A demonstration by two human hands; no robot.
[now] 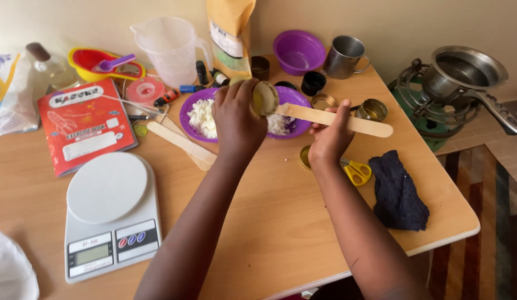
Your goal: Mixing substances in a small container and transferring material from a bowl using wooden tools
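— Holding what, exactly?

— Gripping a small round tin [264,98] in my left hand [235,119], tipped on its side with the open mouth facing right. It hangs over the purple plate [244,114] of white flakes [203,118], in the middle of the far half of the table [281,222].

— And the other hand?

— My right hand [329,139] pinches a flat wooden stick [333,118]; its left end reaches into the tin's mouth.

— What lies around?

— Yellow-handled scissors [356,171] and a tin lid [306,157] just beside my right wrist, a dark cloth [398,193] further right. Left and nearer sits a white kitchen scale [111,214], with a red booklet [83,123] beyond it. Far side: a clear jug [169,49], a purple bowl [298,51], a metal mug [344,56].
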